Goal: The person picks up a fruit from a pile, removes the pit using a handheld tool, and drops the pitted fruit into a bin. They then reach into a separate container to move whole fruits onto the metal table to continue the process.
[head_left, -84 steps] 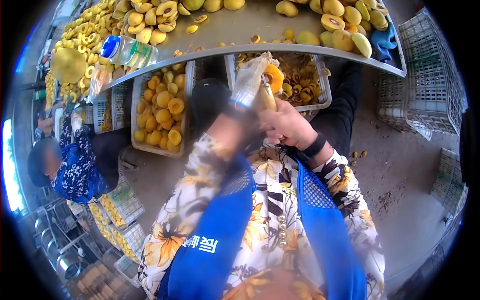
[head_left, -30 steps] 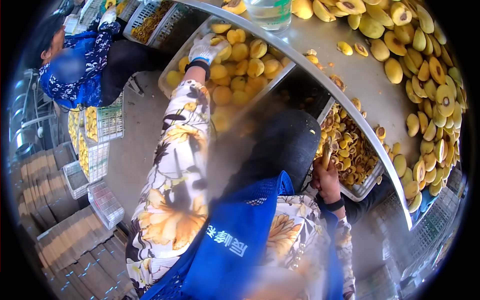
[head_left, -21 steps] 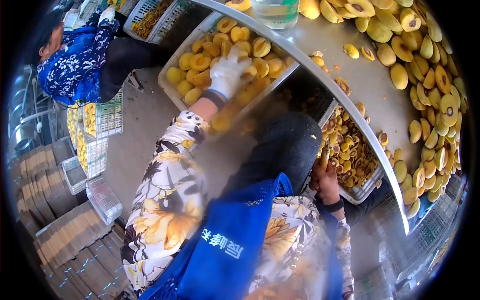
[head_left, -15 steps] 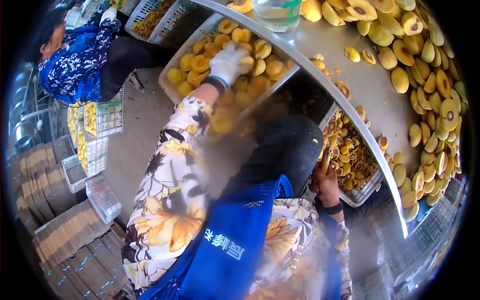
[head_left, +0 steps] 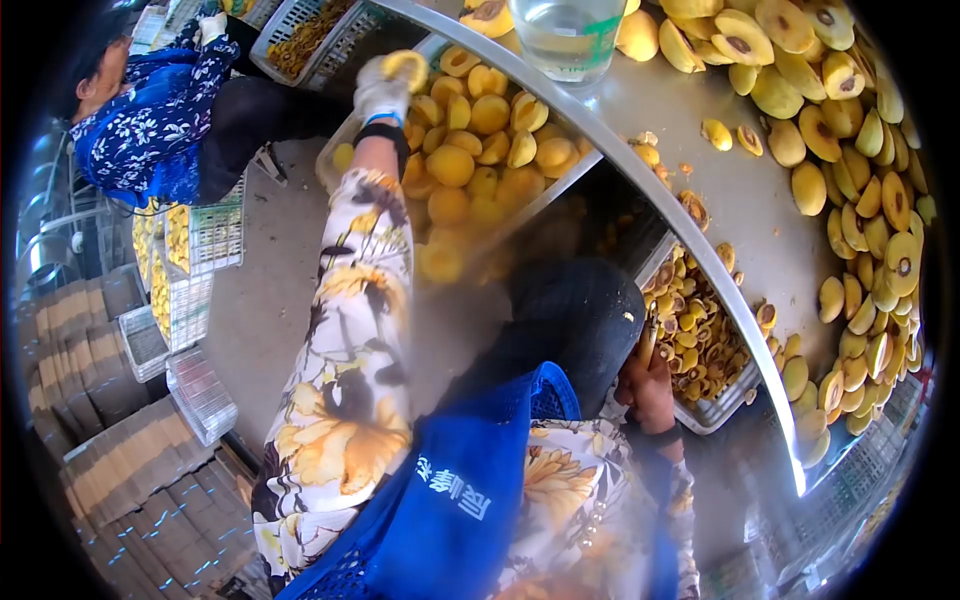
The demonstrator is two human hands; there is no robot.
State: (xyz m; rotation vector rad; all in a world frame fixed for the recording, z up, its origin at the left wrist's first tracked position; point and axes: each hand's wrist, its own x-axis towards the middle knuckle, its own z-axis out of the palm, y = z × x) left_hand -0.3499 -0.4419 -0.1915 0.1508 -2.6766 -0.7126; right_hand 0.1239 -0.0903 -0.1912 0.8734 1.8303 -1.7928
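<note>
My left hand [head_left: 383, 92], in a whitish glove, is closed on a yellow peach half [head_left: 405, 70] above the far-left corner of a crate [head_left: 570, 168]. The crate holds many yellow peach pieces [head_left: 490, 114], some showing cut faces. Low on the right, my right hand [head_left: 648, 388] is bare and wrapped round a slim brown tool [head_left: 649, 338]; its working end cannot be made out. This hand is beside a white basket [head_left: 722, 412] full of small peach scraps [head_left: 690, 335], under the table edge.
A curved metal table [head_left: 665, 105] bears heaps of peach halves [head_left: 870, 200] and a clear container of liquid [head_left: 565, 45]. At left, a co-worker in a blue patterned top [head_left: 150, 125] sits near stacked crates [head_left: 215, 235]. Flattened cardboard [head_left: 140, 450] lies lower left.
My left hand has moved from the middle of the crate up and left to its corner, now with a peach half in its fingers. My right hand has stayed nearly still.
</note>
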